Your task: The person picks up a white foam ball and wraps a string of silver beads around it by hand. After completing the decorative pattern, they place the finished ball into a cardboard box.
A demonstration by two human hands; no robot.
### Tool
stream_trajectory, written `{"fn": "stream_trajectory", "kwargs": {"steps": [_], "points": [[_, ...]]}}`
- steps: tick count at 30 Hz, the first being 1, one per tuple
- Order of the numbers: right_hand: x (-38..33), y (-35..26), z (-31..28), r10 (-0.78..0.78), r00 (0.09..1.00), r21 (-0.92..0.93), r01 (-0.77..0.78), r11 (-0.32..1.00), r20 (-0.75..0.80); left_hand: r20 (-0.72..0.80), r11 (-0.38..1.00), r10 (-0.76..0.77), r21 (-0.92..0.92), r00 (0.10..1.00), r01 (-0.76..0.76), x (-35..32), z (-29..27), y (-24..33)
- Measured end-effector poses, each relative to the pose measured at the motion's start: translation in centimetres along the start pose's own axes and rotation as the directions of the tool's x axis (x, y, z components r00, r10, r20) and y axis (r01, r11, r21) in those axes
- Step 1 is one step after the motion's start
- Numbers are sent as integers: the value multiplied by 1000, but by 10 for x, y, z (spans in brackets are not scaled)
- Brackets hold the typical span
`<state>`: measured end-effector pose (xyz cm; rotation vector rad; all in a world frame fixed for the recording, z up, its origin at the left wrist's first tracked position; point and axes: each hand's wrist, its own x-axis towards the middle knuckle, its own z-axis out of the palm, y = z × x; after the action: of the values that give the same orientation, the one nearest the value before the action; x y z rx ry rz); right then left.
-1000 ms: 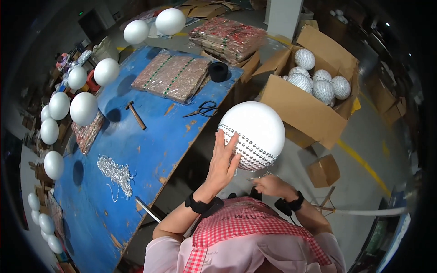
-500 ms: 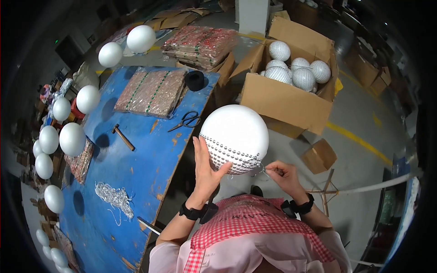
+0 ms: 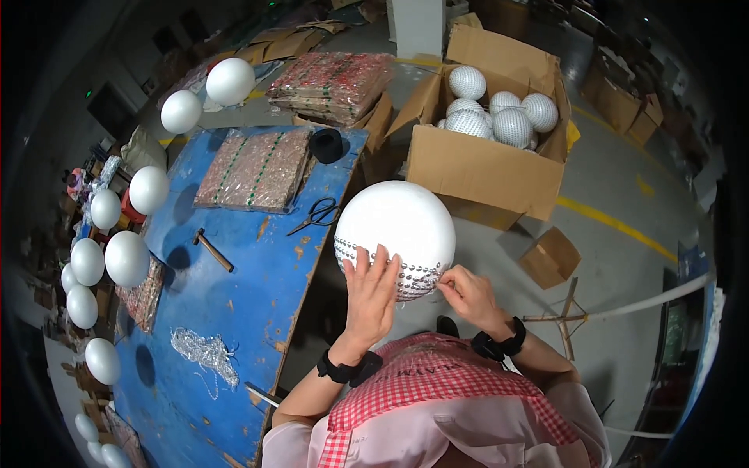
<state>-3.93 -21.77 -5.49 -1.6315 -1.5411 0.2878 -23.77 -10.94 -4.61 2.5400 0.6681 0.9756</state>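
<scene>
A large white ball (image 3: 398, 218) is in front of me, its lower part wrapped in rows of silver beads (image 3: 413, 282). My left hand (image 3: 370, 296) lies against the ball's front, fingers stretched upward and pressing over the bead rows. At the lower right side of the ball, my right hand (image 3: 470, 298) pinches the end of the bead string, its fingertips touching the ball's surface. What supports the ball underneath is hidden.
On the blue table (image 3: 257, 304) at left lie scissors (image 3: 316, 216), a hammer (image 3: 212, 249), a heap of silver bead strings (image 3: 204, 352), a wrapped bundle (image 3: 253, 170) and a black roll (image 3: 326, 146). Several white balls (image 3: 127, 259) line its far side. A carton (image 3: 484, 171) holds beaded balls.
My left hand has shifted from the ball's left side onto its front, over the beads. My right hand has moved up and left against the ball, drawing the loose string in.
</scene>
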Motion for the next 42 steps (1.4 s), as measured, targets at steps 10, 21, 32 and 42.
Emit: {"fn": "stream_trajectory", "kwargs": {"steps": [10, 21, 32, 42], "points": [[-11, 13, -8, 351, 910, 499, -414, 761, 221, 8, 976, 147, 162, 989, -147, 7, 11, 8], [3, -7, -15, 190, 980, 333, -200, 922, 62, -32, 995, 64, 76, 997, -62, 7, 14, 2], [24, -7, -13, -130, 991, -71, 129, 989, -12, -31, 985, 103, 140, 994, -98, 5, 24, 3], [27, 5, -19, -271, 953, -200, 294, 935, 136, -15, 987, 93, 135, 996, -90, 5, 28, 3]]}}
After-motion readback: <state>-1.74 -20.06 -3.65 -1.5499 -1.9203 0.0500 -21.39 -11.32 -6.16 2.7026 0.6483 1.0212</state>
